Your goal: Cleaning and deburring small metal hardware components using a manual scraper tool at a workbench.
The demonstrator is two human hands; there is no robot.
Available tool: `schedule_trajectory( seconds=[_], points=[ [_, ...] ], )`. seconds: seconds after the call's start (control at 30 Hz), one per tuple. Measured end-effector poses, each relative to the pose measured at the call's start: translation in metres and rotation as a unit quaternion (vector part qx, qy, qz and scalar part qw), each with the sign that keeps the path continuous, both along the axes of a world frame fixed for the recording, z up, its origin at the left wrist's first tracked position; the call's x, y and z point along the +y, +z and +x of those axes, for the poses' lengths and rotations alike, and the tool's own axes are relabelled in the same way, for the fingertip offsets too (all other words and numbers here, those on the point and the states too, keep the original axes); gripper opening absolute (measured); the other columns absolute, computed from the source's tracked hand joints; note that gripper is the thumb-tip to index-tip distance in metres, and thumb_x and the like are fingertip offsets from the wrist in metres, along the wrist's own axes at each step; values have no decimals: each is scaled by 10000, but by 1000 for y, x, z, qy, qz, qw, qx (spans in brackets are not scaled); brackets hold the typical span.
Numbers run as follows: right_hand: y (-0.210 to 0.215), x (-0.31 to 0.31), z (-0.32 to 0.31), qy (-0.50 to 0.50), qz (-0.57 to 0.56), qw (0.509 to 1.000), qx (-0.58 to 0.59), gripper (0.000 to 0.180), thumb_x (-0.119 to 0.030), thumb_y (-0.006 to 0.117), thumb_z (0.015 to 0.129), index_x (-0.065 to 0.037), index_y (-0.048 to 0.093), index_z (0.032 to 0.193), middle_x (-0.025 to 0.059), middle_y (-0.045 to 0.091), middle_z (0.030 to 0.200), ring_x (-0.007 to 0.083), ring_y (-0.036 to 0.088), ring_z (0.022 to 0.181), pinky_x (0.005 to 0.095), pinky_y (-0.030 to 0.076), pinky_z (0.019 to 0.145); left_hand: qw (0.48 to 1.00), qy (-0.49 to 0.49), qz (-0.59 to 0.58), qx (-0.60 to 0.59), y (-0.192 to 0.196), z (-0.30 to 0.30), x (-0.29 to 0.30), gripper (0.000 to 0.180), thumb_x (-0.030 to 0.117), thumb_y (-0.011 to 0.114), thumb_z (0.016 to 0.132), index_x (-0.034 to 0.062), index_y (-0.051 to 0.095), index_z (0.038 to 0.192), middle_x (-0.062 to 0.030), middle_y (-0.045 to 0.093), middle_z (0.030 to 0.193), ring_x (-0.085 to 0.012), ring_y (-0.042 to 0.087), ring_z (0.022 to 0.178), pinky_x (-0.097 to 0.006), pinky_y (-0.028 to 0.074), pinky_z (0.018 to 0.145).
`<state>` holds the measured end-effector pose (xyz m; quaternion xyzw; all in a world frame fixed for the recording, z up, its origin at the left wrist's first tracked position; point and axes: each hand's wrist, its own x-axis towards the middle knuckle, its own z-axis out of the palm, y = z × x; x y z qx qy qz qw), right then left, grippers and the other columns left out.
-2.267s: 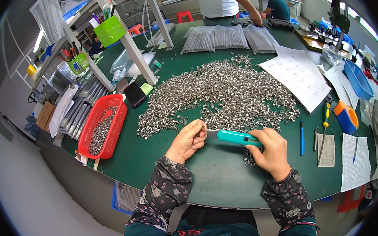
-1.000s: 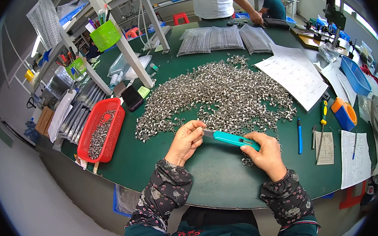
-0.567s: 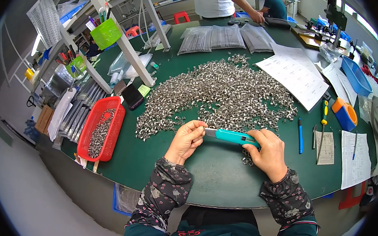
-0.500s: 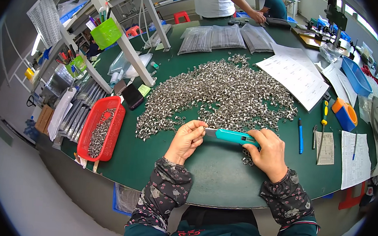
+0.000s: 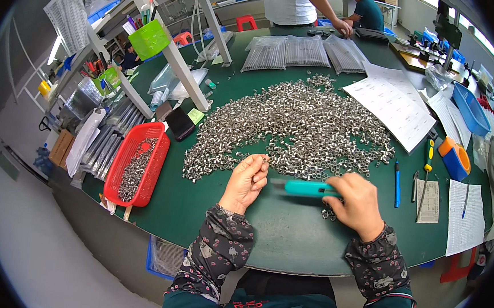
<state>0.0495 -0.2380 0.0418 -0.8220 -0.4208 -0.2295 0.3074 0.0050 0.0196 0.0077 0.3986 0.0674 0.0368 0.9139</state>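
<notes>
My right hand point(image 5: 359, 203) is closed round the handle of a teal utility knife point(image 5: 311, 188). Its blade, blurred by motion, points left and stands a little apart from my left hand point(image 5: 246, 182). The left fingertips are pinched on what looks like a small metal ring point(image 5: 265, 160), mostly hidden by the fingers. Just beyond both hands spreads a wide heap of small shiny metal rings point(image 5: 295, 120) on the green table point(image 5: 287, 237). A few loose rings point(image 5: 327, 214) lie beneath the right hand.
At the left stands a red basket point(image 5: 158, 173) partly filled with metal pieces, near a dark phone point(image 5: 180, 123). On the right are a blue pen point(image 5: 397, 184), a yellow-handled screwdriver point(image 5: 428, 158), a tape dispenser point(image 5: 454, 159) and papers point(image 5: 390, 109). Bagged rods point(image 5: 307, 52) lie behind the heap; a person point(image 5: 292, 5) stands beyond.
The knife has moved right and slightly down, away from the left fingertips, where its blade was before. My left hand keeps its pinch. The whole view has shifted slightly.
</notes>
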Motion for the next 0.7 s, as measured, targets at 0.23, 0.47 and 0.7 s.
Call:
schedule_trajectory(
  seconds=[0.23, 0.47, 0.7],
  points=[
    [1, -3, 0, 49, -48, 996, 61, 286, -154, 726, 621, -90, 603, 871, 54, 528, 707, 244, 547, 684, 357, 442, 585, 1000, -1, -9, -23, -1, 3, 0, 139, 148, 512, 911, 24, 541, 968, -21, 474, 770, -45, 358, 548, -157, 275, 414],
    [4, 0, 0, 31, 11, 997, 76, 270, -150, 717, 645, -83, 609, 883, 67, 520, 696, 251, 537, 669, 364, 426, 568, 999, 29, 17, -35, -1, 1, -4, 105, 136, 509, 913, 50, 556, 952, -22, 519, 809, -33, 372, 543, -154, 288, 413],
    [-4, 3, -2, -19, 55, 995, 80, 282, -154, 717, 650, -81, 615, 902, 75, 527, 679, 256, 540, 658, 370, 420, 549, 997, 23, 65, -27, -1, 3, -7, 199, 88, 495, 911, 25, 538, 1094, -49, 563, 888, -26, 369, 540, -147, 302, 419]
  ],
)
